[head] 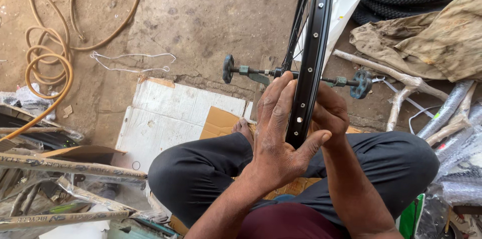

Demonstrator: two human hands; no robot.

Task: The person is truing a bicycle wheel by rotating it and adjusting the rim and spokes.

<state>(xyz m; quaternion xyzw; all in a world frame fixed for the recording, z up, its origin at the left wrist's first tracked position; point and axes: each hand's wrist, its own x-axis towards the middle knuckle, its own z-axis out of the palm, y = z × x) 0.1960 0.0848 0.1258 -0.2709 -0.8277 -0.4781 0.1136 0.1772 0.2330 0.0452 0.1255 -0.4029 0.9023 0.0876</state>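
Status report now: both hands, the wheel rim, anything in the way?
Left hand and right hand both grip the black rim, held upright. Axle sticks out both sides. Nothing between hands and rim.

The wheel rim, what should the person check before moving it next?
1. Left hand on the black wheel rim: ok, fingers spread along its side.
2. Right hand on the rim: ok, it grips from the other side.
3. Rim upright: ok, it stands edge-on between the knees.
4. Axle rod through the middle: ok, knobs show on both ends.
5. Spokes tight: cannot tell.
6. Floor nearby: not ok, hose and wrapped parts lie around.
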